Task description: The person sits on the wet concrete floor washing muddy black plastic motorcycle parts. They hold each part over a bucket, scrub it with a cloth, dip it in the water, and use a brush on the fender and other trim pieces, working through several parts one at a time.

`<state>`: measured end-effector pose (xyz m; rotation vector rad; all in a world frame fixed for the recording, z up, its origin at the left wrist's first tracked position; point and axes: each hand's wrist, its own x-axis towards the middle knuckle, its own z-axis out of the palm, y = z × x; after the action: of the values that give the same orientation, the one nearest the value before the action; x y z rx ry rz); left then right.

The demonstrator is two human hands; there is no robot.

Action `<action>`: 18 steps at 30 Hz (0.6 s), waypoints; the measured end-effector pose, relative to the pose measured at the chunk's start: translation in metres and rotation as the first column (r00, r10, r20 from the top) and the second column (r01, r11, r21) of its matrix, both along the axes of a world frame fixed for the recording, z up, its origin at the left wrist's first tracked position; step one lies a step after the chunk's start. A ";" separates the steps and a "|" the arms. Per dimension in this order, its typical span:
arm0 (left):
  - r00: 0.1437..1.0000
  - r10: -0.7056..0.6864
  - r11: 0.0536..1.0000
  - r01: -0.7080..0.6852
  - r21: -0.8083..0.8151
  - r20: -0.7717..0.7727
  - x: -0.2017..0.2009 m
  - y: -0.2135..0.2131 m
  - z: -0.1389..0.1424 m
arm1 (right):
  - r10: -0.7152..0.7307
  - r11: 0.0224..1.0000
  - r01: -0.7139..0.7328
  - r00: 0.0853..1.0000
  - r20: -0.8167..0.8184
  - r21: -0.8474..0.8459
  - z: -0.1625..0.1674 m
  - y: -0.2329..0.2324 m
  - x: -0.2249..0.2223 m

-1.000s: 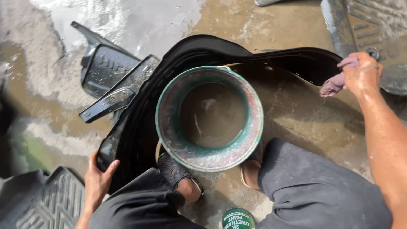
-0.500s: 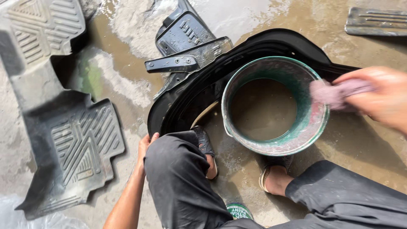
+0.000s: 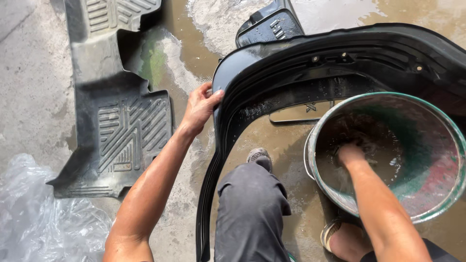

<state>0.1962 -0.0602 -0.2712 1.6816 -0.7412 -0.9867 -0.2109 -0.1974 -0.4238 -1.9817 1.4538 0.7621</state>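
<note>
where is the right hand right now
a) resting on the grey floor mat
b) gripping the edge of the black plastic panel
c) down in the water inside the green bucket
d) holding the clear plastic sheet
c: the right hand is plunged into the murky water in the green bucket, while the left hand grips the rim of the black plastic panel.

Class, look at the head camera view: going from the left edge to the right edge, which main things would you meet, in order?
Clear plastic sheet → grey ribbed floor mat → left hand gripping the edge of the curved black plastic panel → grey trouser knee → right hand dipped in the green-rimmed bucket.
</note>
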 end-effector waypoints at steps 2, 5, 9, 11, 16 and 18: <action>0.996 0.000 0.993 -0.010 -0.114 -0.086 -0.002 -0.009 -0.008 | -0.022 0.999 0.024 0.997 0.075 -0.029 -0.008 -0.001 -0.005; 0.995 0.030 0.974 -0.052 -0.221 -0.097 -0.005 -0.011 -0.027 | -0.013 0.989 0.084 0.863 0.506 -0.119 0.022 -0.022 -0.028; 0.985 0.080 0.933 -0.128 -0.336 -0.155 -0.016 -0.006 -0.048 | -0.430 0.901 0.270 0.449 0.783 0.340 0.121 -0.038 -0.027; 0.975 0.070 0.920 -0.145 -0.365 -0.211 -0.024 -0.007 -0.050 | -0.220 0.962 0.231 0.353 0.909 0.143 0.160 -0.029 0.017; 0.961 0.029 0.912 -0.138 -0.387 -0.274 -0.046 -0.013 -0.033 | 0.465 0.842 0.265 0.083 0.882 -0.469 0.173 0.005 0.190; 0.953 0.043 0.920 -0.155 -0.361 -0.300 -0.050 -0.009 -0.025 | 0.646 0.706 0.161 0.253 0.720 -0.690 0.146 0.000 0.243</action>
<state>0.1458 -0.0697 -0.2960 1.1950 -0.6002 -0.9206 0.0321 -0.1975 -0.2780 -2.4459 0.5381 -1.0261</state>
